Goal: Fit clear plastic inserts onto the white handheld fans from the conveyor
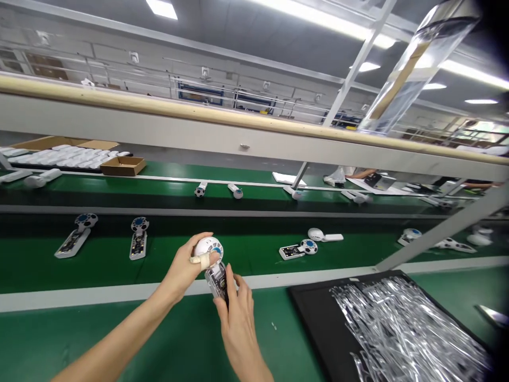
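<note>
Both hands hold one white handheld device (216, 273) with a round head and a handle that lies open, showing its inner parts. My left hand (190, 263) grips the round head, its taped thumb pressed beside a blue disc. My right hand (235, 307) closes around the handle from the right. The device is tilted above the near edge of the green conveyor belt. Left of the hands lie two similar open devices, the closer one (139, 239) with black-and-white ball patterning. To the right rests another open device (299, 249) beside a white cover piece (324, 235).
A black tray (314, 313) heaped with shiny, thin strips (413, 323) sits at the right. A slanted post (441, 228) crosses the right side. Behind runs a second belt carrying devices, with a cardboard box (123, 166) at left. A person's arm (361, 173) shows beyond.
</note>
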Available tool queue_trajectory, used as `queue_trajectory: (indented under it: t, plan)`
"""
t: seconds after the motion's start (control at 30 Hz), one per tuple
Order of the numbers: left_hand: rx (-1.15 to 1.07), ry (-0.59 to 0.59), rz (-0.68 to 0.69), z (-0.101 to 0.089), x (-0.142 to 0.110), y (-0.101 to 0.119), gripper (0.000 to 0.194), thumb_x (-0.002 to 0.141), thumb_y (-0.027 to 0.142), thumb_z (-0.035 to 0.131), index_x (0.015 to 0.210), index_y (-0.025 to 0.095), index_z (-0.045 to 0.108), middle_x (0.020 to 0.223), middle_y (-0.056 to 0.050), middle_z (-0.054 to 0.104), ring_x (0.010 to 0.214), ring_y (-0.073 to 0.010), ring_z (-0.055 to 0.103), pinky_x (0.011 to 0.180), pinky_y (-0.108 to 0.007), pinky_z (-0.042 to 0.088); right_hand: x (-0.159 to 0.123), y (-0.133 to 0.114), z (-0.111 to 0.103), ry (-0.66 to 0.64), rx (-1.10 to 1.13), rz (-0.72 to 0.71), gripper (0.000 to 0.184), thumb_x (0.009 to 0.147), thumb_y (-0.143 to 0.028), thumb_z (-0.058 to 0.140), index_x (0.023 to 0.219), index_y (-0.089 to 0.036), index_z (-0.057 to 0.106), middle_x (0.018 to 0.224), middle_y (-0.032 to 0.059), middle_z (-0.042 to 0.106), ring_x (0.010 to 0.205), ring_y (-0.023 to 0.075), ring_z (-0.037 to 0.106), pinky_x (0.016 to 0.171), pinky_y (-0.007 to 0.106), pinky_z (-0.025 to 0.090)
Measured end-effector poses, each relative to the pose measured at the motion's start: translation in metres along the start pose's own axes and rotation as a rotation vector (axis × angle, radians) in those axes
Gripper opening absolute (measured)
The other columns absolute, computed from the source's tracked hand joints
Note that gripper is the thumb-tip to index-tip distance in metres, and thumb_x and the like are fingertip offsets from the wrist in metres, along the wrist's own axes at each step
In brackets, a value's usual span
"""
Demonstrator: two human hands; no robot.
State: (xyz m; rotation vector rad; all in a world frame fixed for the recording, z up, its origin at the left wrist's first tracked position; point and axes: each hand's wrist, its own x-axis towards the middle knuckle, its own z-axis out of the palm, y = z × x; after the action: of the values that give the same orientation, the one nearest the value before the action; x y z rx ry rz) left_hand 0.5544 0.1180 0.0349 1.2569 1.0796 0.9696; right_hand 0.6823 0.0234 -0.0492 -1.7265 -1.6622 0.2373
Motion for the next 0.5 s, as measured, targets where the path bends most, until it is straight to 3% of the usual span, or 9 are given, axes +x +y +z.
queue_trajectory:
  t: [0.07,0.17,0.27,0.33,0.43,0.5]
  plan:
    - [0.003,0.025,0.012,0.007,-0.005,0.000,0.068,0.059,0.042,0.073,0.119,0.019,0.051,0.106,-0.009,0.061,0.091,-0.0243,0.060,0.072,-0.030,0.051,-0.004,0.002,-0.002,-0.042,0.107,0.062,0.053,0.094,-0.034,0.032,0.143,-0.036,0.011,0.117,0.0076,0.050,0.102,0.0210,0.055,0.076,0.034,0.052]
    - [-0.106,0.021,-0.031,0.021,-0.023,-0.010,0.080,0.059,0.040,0.075,0.129,0.022,0.041,0.124,-0.010,0.055,0.108,-0.0267,0.055,0.086,-0.032,0.048,-0.011,0.004,-0.016,-0.028,0.185,0.065,0.052,0.095,-0.031,0.031,0.143,-0.035,0.011,0.107,0.0052,0.054,0.093,0.0169,0.057,0.076,0.029,0.052]
    - [-0.298,-0.102,-0.258,0.034,-0.042,-0.030,0.075,0.062,0.049,0.071,0.126,0.018,0.047,0.119,-0.012,0.060,0.111,-0.0288,0.055,0.090,-0.036,0.047,-0.021,0.000,-0.033,-0.002,0.096,-0.016,0.054,0.091,-0.032,0.043,0.141,-0.035,0.022,0.109,0.0065,0.053,0.098,0.0206,0.055,0.084,0.034,0.049]
    - [-0.283,-0.114,-0.388,0.043,-0.046,-0.046,0.067,0.064,0.054,0.068,0.118,0.017,0.054,0.112,-0.012,0.064,0.107,-0.0305,0.057,0.085,-0.038,0.050,-0.025,0.000,-0.039,-0.016,0.076,-0.001,0.054,0.087,-0.034,0.050,0.138,-0.036,0.031,0.107,0.0059,0.056,0.099,0.0220,0.056,0.086,0.036,0.049]
    - [-0.128,-0.040,-0.350,0.062,-0.039,-0.068,0.058,0.053,0.055,0.074,0.099,0.020,0.065,0.100,-0.010,0.069,0.099,-0.0341,0.061,0.075,-0.039,0.055,-0.024,0.013,-0.035,0.177,0.261,0.311,0.035,0.090,-0.037,0.041,0.121,-0.028,0.054,0.097,0.0044,0.062,0.090,0.0188,0.059,0.079,0.030,0.049]
    - [-0.076,-0.056,-0.249,0.081,-0.033,-0.080,0.052,0.043,0.052,0.078,0.083,0.022,0.067,0.087,-0.008,0.071,0.094,-0.0361,0.062,0.076,-0.041,0.055,-0.021,0.031,-0.029,0.376,0.433,0.613,0.042,0.091,-0.041,0.030,0.084,-0.020,0.066,0.075,0.0037,0.064,0.071,0.0172,0.060,0.065,0.026,0.049]
